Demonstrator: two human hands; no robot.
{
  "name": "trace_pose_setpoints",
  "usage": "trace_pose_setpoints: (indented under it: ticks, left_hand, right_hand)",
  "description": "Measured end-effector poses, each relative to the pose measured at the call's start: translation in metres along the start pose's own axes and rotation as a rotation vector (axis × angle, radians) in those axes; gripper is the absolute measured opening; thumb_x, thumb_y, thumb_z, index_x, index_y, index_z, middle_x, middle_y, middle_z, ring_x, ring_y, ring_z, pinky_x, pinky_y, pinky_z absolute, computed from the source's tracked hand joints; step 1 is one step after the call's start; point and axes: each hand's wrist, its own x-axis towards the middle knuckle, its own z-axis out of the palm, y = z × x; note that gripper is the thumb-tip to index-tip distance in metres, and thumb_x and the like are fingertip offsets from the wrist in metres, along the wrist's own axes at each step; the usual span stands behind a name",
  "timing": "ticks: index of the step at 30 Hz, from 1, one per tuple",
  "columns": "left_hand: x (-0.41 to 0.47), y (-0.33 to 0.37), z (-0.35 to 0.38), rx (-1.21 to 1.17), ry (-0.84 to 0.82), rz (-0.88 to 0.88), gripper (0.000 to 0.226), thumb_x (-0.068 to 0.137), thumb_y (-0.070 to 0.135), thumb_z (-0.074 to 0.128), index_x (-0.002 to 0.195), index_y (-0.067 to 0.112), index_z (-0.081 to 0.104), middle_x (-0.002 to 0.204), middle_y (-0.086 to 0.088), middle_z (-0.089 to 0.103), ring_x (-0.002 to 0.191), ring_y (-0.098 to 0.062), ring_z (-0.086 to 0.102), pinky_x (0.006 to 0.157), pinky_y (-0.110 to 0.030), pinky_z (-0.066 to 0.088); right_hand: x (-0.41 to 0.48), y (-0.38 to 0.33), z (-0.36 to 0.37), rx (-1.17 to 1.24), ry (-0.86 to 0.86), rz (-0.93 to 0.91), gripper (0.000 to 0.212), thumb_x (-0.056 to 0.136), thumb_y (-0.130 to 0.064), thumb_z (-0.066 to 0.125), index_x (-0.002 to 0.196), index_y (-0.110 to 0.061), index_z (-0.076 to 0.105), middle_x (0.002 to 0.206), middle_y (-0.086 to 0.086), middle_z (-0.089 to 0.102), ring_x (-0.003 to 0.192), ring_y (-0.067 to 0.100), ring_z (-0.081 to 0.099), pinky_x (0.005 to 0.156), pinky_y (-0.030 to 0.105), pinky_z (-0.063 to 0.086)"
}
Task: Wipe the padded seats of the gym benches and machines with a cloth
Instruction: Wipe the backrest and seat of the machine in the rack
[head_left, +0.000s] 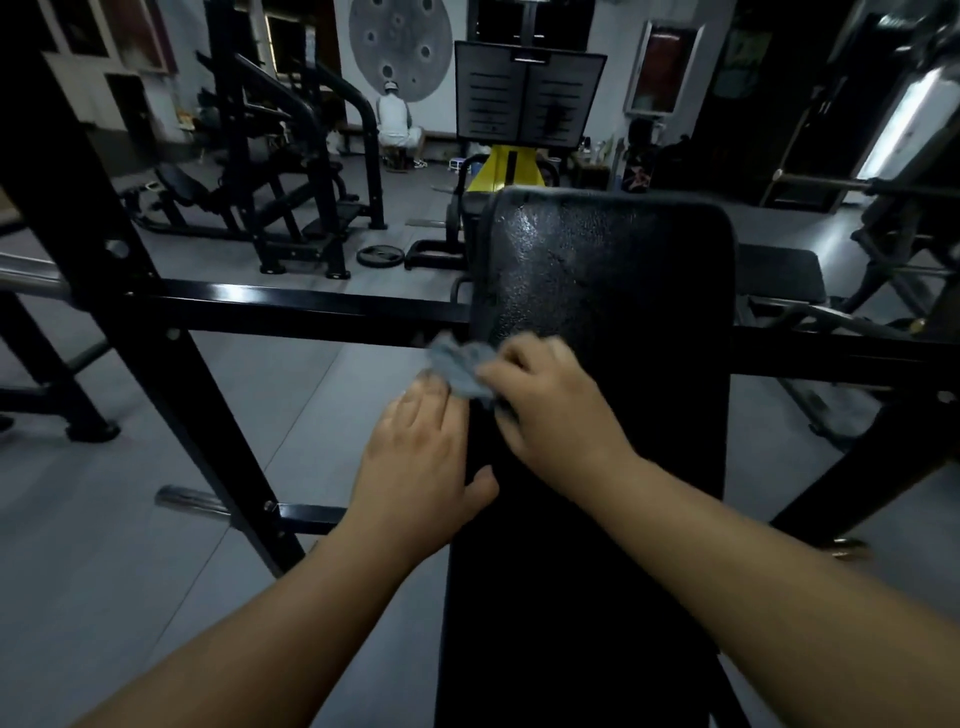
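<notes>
A long black padded bench seat (597, 467) runs away from me down the middle of the view, its far end shiny with wet streaks. A crumpled grey cloth (460, 366) lies at the pad's left edge. My right hand (550, 410) grips the cloth from the right, fingers curled over it. My left hand (421, 467) lies along the pad's left side, its thumb hooked onto the top of the pad and its fingertips touching the cloth's near edge. The picture is blurred around the cloth.
A black steel rack frame (156, 364) with a crossbar (311, 306) stands to the left and behind the bench. A barbell end (31, 275) sticks out at left. More machines, a weight plate (380, 255) on the floor and a seated person (396, 122) are farther back.
</notes>
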Motion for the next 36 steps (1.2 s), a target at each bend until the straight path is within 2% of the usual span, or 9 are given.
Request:
trace_pose_setpoints:
  ticks: [7, 12, 15, 18, 21, 25, 28, 33, 36]
  left_hand:
    - [-0.006, -0.009, 0.006, -0.041, 0.014, -0.025, 0.092, 0.089, 0.056, 0.048, 0.157, 0.006, 0.012, 0.166, -0.014, 0.005, 0.151, -0.029, 0.016, 0.12, -0.042, 0.02]
    - [-0.013, -0.013, 0.003, -0.067, -0.001, -0.048, 0.091, 0.085, 0.054, 0.04, 0.157, 0.006, 0.011, 0.166, -0.013, 0.002, 0.152, -0.027, 0.012, 0.12, -0.041, 0.018]
    - [-0.012, -0.012, 0.0, -0.086, 0.025, -0.046, 0.089, 0.088, 0.054, 0.04, 0.157, 0.007, 0.011, 0.166, -0.012, 0.003, 0.152, -0.026, 0.011, 0.12, -0.04, 0.018]
    - [-0.018, -0.008, -0.001, -0.106, 0.01, -0.036, 0.088, 0.094, 0.053, 0.043, 0.158, 0.009, 0.001, 0.166, -0.01, -0.007, 0.153, -0.023, 0.001, 0.122, -0.037, 0.009]
    - [-0.021, -0.006, -0.003, -0.119, 0.005, -0.016, 0.088, 0.095, 0.051, 0.043, 0.158, 0.01, -0.002, 0.166, -0.009, -0.011, 0.153, -0.023, -0.003, 0.122, -0.036, 0.007]
    - [-0.015, -0.008, -0.005, -0.119, 0.037, -0.02, 0.089, 0.093, 0.052, 0.044, 0.158, 0.01, -0.001, 0.166, -0.008, -0.01, 0.153, -0.022, -0.002, 0.122, -0.036, 0.008]
    - [-0.009, -0.006, -0.007, -0.123, 0.042, -0.017, 0.089, 0.092, 0.051, 0.046, 0.158, 0.01, 0.001, 0.166, -0.009, -0.008, 0.153, -0.022, 0.0, 0.121, -0.037, 0.011]
    - [0.003, -0.006, -0.017, -0.117, 0.075, 0.012, 0.09, 0.088, 0.05, 0.05, 0.158, 0.009, 0.01, 0.167, -0.01, -0.001, 0.153, -0.023, 0.007, 0.12, -0.039, 0.017]
    - [0.006, -0.005, -0.016, -0.118, 0.07, 0.011, 0.089, 0.091, 0.051, 0.048, 0.158, 0.01, 0.006, 0.167, -0.008, -0.006, 0.153, -0.022, 0.002, 0.121, -0.038, 0.014]
  right_hand:
    - [0.067, 0.011, -0.01, -0.083, 0.188, 0.286, 0.015, 0.086, -0.016, 0.065, 0.1, -0.015, 0.072, 0.113, 0.009, 0.053, 0.1, 0.03, 0.047, 0.073, 0.029, 0.038]
    - [-0.034, -0.01, 0.012, -0.056, -0.043, -0.133, 0.015, 0.072, -0.005, 0.074, 0.083, -0.014, 0.07, 0.104, 0.005, 0.059, 0.092, 0.032, 0.051, 0.063, 0.037, 0.053]
    - [-0.026, 0.014, -0.009, -0.101, -0.025, -0.046, 0.011, 0.074, -0.006, 0.072, 0.079, -0.015, 0.069, 0.104, 0.006, 0.058, 0.094, 0.033, 0.05, 0.063, 0.042, 0.054]
    - [0.016, 0.019, -0.015, -0.029, 0.203, 0.235, 0.015, 0.083, -0.009, 0.067, 0.095, -0.014, 0.074, 0.12, 0.011, 0.054, 0.109, 0.035, 0.047, 0.084, 0.041, 0.051]
    - [0.028, 0.005, -0.003, 0.073, 0.232, 0.353, 0.024, 0.086, -0.038, 0.068, 0.092, -0.017, 0.076, 0.133, 0.008, 0.049, 0.127, 0.03, 0.038, 0.105, 0.034, 0.036]
    - [0.023, 0.005, -0.001, 0.02, 0.285, 0.321, 0.01, 0.087, -0.022, 0.07, 0.093, -0.014, 0.071, 0.121, 0.005, 0.054, 0.114, 0.028, 0.048, 0.093, 0.038, 0.047]
    - [0.034, 0.014, -0.013, 0.014, 0.262, 0.286, 0.036, 0.086, -0.012, 0.067, 0.12, -0.017, 0.058, 0.12, 0.008, 0.051, 0.106, 0.03, 0.054, 0.078, 0.038, 0.051]
    - [0.028, 0.024, -0.018, -0.209, -0.028, -0.257, 0.025, 0.081, -0.027, 0.052, 0.092, -0.014, 0.07, 0.112, 0.011, 0.06, 0.104, 0.034, 0.057, 0.07, 0.038, 0.057]
    - [0.088, 0.035, -0.027, -0.271, 0.071, -0.108, 0.019, 0.091, -0.021, 0.057, 0.098, -0.011, 0.071, 0.11, 0.013, 0.058, 0.104, 0.035, 0.054, 0.075, 0.044, 0.056]
